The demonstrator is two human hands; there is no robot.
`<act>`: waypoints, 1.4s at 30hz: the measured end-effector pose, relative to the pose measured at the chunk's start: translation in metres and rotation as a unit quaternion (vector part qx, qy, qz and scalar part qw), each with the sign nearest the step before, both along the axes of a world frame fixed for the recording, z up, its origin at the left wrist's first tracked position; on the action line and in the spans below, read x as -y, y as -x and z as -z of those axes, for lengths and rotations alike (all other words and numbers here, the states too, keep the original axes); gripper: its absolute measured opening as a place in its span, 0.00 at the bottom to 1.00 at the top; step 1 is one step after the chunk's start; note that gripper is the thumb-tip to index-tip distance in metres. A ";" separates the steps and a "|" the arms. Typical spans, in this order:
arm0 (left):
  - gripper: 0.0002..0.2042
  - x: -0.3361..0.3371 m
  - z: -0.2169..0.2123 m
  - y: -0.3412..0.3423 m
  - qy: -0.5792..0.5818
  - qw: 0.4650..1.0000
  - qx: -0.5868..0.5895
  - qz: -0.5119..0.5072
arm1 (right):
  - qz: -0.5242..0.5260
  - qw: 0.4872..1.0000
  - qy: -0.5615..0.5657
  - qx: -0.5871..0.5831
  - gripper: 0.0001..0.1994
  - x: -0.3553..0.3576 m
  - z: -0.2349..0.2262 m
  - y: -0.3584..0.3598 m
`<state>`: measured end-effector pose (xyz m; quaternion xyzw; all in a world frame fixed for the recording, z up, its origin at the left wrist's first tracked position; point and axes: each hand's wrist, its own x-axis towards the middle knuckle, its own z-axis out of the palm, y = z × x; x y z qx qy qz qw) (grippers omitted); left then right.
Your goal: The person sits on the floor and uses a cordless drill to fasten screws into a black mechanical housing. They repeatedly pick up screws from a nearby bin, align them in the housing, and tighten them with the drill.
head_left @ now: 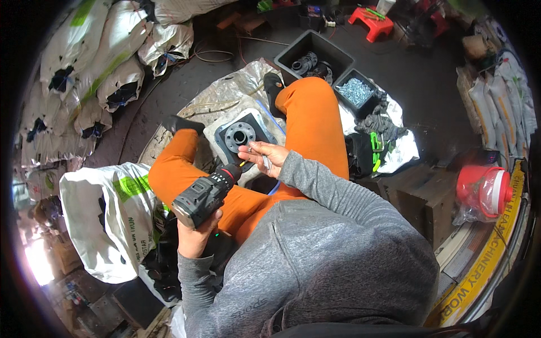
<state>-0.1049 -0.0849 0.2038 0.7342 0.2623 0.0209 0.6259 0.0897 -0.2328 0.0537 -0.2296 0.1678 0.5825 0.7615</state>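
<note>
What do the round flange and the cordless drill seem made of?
Round flange: perhaps metal, given its smooth gray surface with a dull sheen, though hard plastic could look similar. Cordless drill: likely matte molded plastic outside, judging by its dark, contoured casing.

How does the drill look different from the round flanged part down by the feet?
The drill is long and mostly black with red on its chuck; the flanged part is round and grey. The drill is held at a slant in the left hand, while the flanged part sits below. The drill carries a slim bit; the flanged part has a central opening ringed by holes.
</note>
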 end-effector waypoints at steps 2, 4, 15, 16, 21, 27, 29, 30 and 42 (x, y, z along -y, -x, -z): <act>0.21 -0.006 0.007 0.005 -0.066 0.994 0.079 0.045 | -0.019 1.000 -0.009 0.013 0.09 -0.008 -0.008 0.006; 0.21 -0.012 0.009 0.018 0.011 0.999 0.048 -0.010 | -0.033 0.999 -0.015 0.019 0.10 -0.017 -0.016 0.011; 0.15 -0.040 0.026 0.056 0.017 0.994 0.073 -0.075 | -0.048 0.997 0.043 0.029 0.12 -0.048 -0.035 0.036; 0.15 -0.041 0.027 0.059 0.027 0.995 0.059 -0.075 | -0.045 0.998 0.043 0.025 0.13 -0.050 -0.034 0.039; 0.20 -0.043 0.030 0.061 -0.118 0.988 0.095 0.003 | -0.049 0.998 0.030 0.005 0.11 -0.056 -0.035 0.041; 0.28 -0.043 0.023 0.055 -0.177 0.984 0.003 0.024 | -0.090 0.992 0.051 0.073 0.09 -0.054 -0.036 0.032; 0.33 -0.041 0.022 0.049 -0.168 0.984 0.049 0.028 | -0.096 0.988 0.075 0.095 0.09 -0.052 -0.031 0.028; 0.35 -0.041 0.022 0.044 -0.142 0.989 0.033 0.030 | -0.108 0.987 0.070 0.099 0.09 -0.050 -0.027 0.026; 0.24 -0.038 0.025 -0.027 -0.099 0.993 -0.057 0.042 | -0.024 0.956 0.263 0.128 0.16 -0.018 0.049 -0.012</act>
